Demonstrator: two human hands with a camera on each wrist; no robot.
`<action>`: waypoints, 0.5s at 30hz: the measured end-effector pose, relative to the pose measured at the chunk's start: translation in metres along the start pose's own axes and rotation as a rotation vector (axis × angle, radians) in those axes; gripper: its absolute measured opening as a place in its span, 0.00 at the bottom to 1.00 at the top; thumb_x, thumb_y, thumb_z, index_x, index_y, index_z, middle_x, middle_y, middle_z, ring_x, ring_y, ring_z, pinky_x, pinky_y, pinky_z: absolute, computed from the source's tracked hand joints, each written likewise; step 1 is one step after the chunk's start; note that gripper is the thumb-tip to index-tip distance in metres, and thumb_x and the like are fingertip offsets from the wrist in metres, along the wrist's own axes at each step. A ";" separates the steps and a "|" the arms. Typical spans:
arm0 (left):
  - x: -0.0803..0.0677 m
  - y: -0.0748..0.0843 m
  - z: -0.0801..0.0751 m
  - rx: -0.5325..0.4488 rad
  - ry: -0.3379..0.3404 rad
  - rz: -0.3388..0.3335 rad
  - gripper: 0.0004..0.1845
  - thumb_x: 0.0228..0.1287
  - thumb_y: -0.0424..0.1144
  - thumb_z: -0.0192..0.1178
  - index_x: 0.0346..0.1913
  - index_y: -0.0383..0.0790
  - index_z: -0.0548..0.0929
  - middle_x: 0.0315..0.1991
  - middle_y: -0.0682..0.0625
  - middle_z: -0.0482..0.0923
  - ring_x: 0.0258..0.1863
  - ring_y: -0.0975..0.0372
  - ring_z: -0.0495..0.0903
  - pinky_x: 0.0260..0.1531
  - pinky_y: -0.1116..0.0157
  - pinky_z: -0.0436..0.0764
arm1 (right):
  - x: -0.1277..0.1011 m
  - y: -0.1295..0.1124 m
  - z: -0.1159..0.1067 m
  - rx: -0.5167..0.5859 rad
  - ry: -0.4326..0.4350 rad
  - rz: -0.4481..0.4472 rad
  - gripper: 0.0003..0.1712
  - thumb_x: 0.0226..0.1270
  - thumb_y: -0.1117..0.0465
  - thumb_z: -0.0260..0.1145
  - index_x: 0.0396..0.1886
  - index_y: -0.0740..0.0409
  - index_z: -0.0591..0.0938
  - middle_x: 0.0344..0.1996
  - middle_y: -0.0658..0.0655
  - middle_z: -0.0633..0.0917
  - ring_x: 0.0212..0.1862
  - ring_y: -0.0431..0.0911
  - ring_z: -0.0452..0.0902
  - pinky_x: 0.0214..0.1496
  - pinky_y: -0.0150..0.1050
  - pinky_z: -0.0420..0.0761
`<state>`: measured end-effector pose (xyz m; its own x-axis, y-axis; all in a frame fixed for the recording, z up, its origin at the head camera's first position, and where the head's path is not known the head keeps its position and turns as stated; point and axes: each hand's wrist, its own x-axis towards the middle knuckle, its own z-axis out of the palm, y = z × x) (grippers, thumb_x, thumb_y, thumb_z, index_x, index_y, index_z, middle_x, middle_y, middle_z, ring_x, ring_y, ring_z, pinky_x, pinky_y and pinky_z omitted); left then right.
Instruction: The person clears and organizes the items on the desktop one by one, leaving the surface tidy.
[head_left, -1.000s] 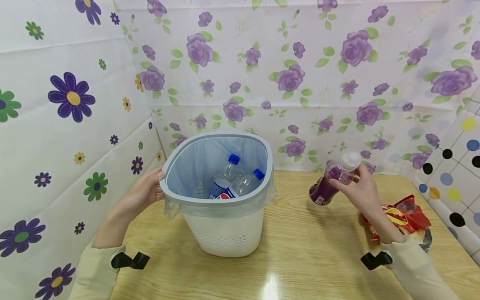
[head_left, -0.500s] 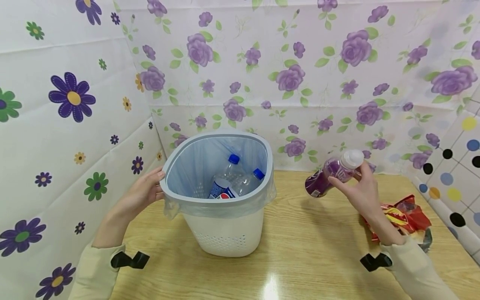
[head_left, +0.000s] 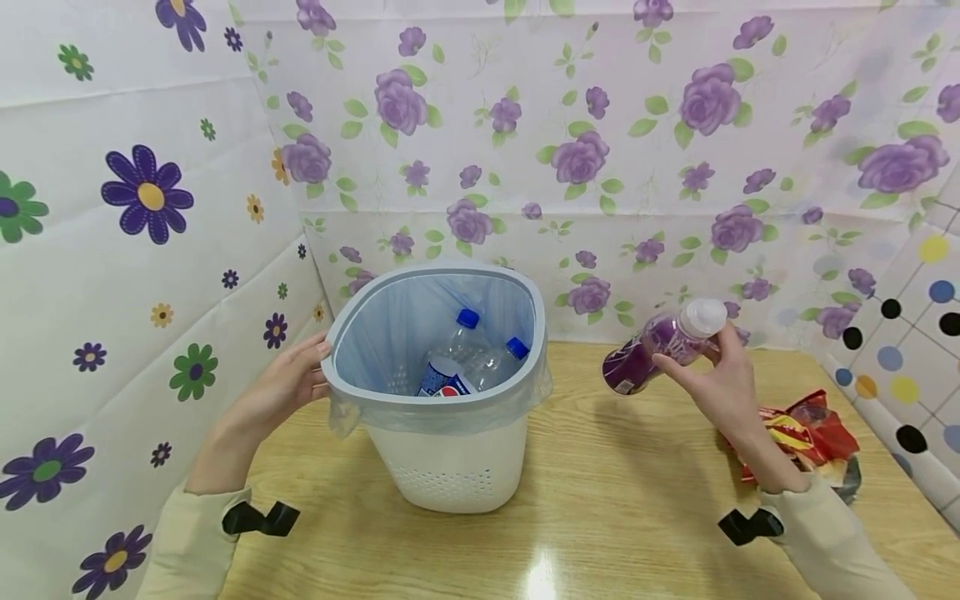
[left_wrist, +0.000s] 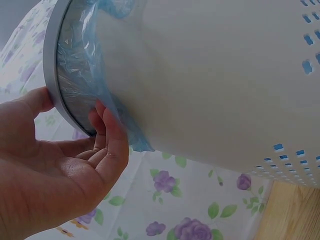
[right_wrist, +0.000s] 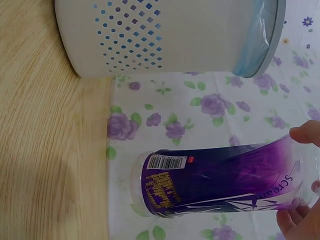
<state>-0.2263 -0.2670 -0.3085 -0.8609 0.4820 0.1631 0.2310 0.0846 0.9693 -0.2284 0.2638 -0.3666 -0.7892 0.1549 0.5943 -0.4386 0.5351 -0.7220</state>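
Note:
A white trash bin [head_left: 454, 467] with a grey rim and a thin plastic liner stands upright on the table. My left hand [head_left: 288, 377] holds its rim at the left side; in the left wrist view the thumb [left_wrist: 39, 101] lies against the rim, and the fingers curl beneath it by the liner [left_wrist: 82, 60]. Inside the bin lie clear plastic bottles [head_left: 501, 365] with blue caps. To the right, my right hand [head_left: 723, 379] grips a purple-labelled plastic bottle [head_left: 651, 348] near its white cap. This bottle is tilted, base toward the bin, raised above the table [right_wrist: 45, 165].
A crumpled red snack bag [head_left: 813, 437] lies on the wooden table beside my right forearm. Behind the table hangs a rose-patterned sheet [head_left: 592, 242], and a daisy-patterned one [head_left: 142, 275] closes off the left side.
The purple-labelled bottle has tilted further, its base rising and swinging left toward the bin. My left hand and the bin have stayed in place.

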 end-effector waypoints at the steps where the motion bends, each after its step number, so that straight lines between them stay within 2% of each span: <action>1: 0.000 0.000 0.000 -0.002 -0.002 0.002 0.29 0.79 0.42 0.36 0.74 0.28 0.50 0.55 0.55 0.78 0.50 0.66 0.81 0.48 0.69 0.81 | 0.000 0.000 0.000 0.005 0.000 -0.002 0.44 0.53 0.66 0.76 0.69 0.54 0.66 0.56 0.46 0.73 0.54 0.25 0.68 0.55 0.15 0.68; 8: -0.001 0.000 0.000 -0.012 -0.008 0.009 0.28 0.80 0.42 0.36 0.74 0.30 0.51 0.53 0.55 0.79 0.49 0.66 0.81 0.48 0.69 0.81 | -0.002 -0.002 0.001 0.043 0.007 -0.028 0.43 0.53 0.67 0.75 0.68 0.54 0.67 0.54 0.37 0.71 0.55 0.27 0.69 0.56 0.16 0.70; 15: -0.001 0.000 0.000 -0.005 0.009 0.004 0.29 0.79 0.42 0.37 0.74 0.28 0.51 0.52 0.56 0.79 0.49 0.67 0.81 0.47 0.70 0.81 | -0.003 -0.009 0.000 0.076 0.020 -0.059 0.43 0.50 0.70 0.76 0.67 0.54 0.68 0.54 0.36 0.72 0.53 0.28 0.71 0.56 0.17 0.70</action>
<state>-0.2251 -0.2675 -0.3083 -0.8642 0.4741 0.1687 0.2322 0.0781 0.9695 -0.2219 0.2587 -0.3616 -0.7527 0.1419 0.6428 -0.5162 0.4789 -0.7101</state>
